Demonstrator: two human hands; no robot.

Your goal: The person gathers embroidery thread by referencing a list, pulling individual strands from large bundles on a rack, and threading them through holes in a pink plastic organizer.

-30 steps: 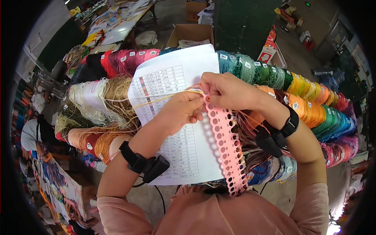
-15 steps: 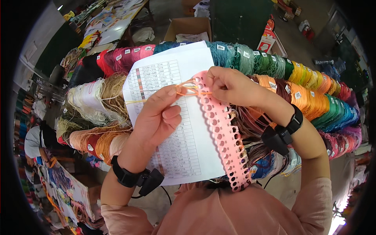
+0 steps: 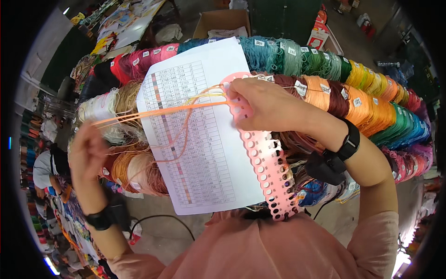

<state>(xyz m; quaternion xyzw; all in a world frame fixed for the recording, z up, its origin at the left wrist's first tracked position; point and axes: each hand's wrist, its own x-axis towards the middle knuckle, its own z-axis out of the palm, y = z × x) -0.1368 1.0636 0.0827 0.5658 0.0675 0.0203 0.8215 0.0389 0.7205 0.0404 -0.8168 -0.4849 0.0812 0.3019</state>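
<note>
Right hand (image 3: 267, 104) pinches top of pink punched card (image 3: 265, 158), centre frame. Left hand (image 3: 88, 151) at 9 o'clock, blurred, probably closed on orange thread (image 3: 153, 110) running taut from top hole. Keep card steady, pull evenly, clear of printed sheet (image 3: 204, 153).

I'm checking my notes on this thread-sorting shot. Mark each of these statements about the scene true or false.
1. The right hand grips the top of the pink punched card. True.
2. The left hand rests flat on the printed sheet. False: it is off to the sheet's left, blurred, at the end of the orange threads.
3. The orange threads stretch across the sheet. True.
4. Both wrists are bare. False: each wears a black band.
</note>
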